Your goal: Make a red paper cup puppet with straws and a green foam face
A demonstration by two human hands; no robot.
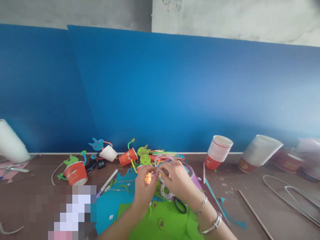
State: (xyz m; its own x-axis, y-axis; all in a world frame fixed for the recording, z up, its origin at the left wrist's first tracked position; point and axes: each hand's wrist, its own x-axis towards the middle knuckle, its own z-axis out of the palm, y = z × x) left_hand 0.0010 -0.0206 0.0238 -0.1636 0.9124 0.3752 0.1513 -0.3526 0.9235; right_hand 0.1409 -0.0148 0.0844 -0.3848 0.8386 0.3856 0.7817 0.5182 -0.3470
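My left hand (145, 185) and my right hand (176, 176) meet over the middle of the worktable, fingertips pinched together. What lies between them is too small to make out. Just behind the fingers are a clear tape roll (165, 159) and a green paper animal face (145, 159). Below the hands lie a white ring-shaped roll (166, 192) and scissors with a black handle (180, 205), partly hidden by my right wrist. Green paper (162, 230) with small heart-marked circles is spread beneath my forearms, on top of blue paper (106, 208).
Red paper cups (76, 173) with paper limbs stand or lean along the back left. Stacked paper cups (219, 151) and a wrapped cup stack (258, 153) stand at the right. A marker (107, 183), a thin stick (255, 213) and cables (287, 196) lie on the table; a blue panel (175, 90) rises behind.
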